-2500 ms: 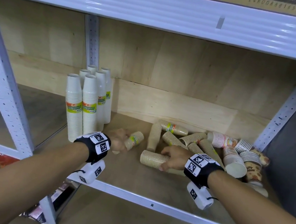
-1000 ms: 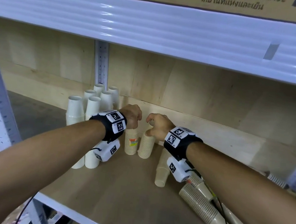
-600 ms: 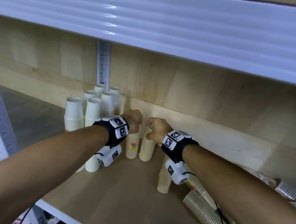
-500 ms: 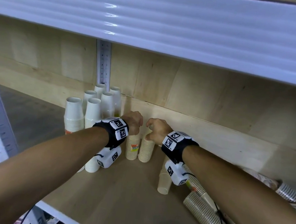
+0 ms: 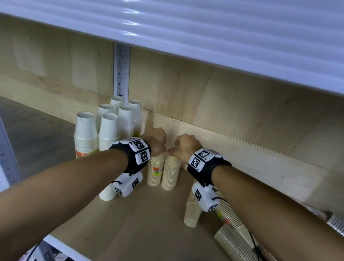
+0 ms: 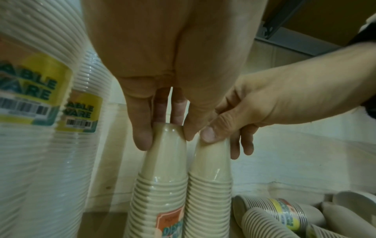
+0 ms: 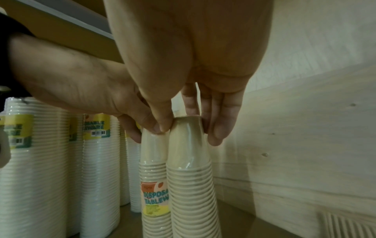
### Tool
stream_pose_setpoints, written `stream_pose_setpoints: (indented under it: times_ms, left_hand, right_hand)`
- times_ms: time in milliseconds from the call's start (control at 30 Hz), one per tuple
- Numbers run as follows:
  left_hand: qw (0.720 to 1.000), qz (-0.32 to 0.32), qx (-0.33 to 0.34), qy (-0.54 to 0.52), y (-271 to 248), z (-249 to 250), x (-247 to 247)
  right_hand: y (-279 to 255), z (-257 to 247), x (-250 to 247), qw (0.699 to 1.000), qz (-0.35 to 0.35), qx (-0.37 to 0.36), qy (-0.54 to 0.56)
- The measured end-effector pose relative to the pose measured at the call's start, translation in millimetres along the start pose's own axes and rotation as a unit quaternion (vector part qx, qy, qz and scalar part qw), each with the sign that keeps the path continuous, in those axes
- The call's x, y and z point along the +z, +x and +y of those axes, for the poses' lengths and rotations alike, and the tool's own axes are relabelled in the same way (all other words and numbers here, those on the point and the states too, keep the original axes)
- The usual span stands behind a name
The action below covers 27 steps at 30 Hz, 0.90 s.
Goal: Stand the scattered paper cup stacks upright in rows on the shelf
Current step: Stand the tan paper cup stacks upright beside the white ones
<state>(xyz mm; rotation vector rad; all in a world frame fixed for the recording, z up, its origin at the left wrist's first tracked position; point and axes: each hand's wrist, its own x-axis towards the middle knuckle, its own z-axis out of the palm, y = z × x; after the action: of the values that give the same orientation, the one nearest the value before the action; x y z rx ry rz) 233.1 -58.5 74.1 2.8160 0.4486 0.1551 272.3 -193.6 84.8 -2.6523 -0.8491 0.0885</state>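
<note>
Two beige cup stacks stand upright side by side near the back wall. My left hand pinches the top of the labelled stack, and my right hand pinches the top of the plain stack. In the left wrist view my left hand clasps the labelled stack between thumb and fingers. The right wrist view shows my right hand around the top cup of the plain stack, with the labelled stack touching it on the left.
Several tall white cup stacks stand in rows just left of my hands. More beige and patterned stacks lie scattered at the right. The wooden shelf board is bare in front. A white beam hangs low overhead.
Both hands picked up lying beige stacks, carried them to the back beside the white stacks and stood them upright. Over the last second the hands have barely moved.
</note>
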Motion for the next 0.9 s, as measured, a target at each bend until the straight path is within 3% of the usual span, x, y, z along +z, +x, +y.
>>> stream_pose_setpoints:
  times_ms: [267,433,733,900]
  left_hand:
    - [0.999,-0.016,0.013,-0.038,1.8,-5.0,2.5]
    - [0.998,-0.011,0.020,-0.051,1.3,-5.3,2.4]
    - [0.998,-0.017,0.030,-0.053,1.5,-6.1,2.5]
    - [0.997,-0.021,0.035,-0.061,2.1,-8.8,2.1]
  right_hand:
    - [-1.6,0.5,-0.1,0.998,-0.035,-0.038,0.038]
    - [-0.6,0.6,0.5,1.000,-0.001,-0.011,0.025]
    - [-0.2,-1.7,-0.9,0.997,-0.049,-0.038,0.045]
    - [-1.4,-3.8,-3.5,0.999,-0.027,-0.020,0.016]
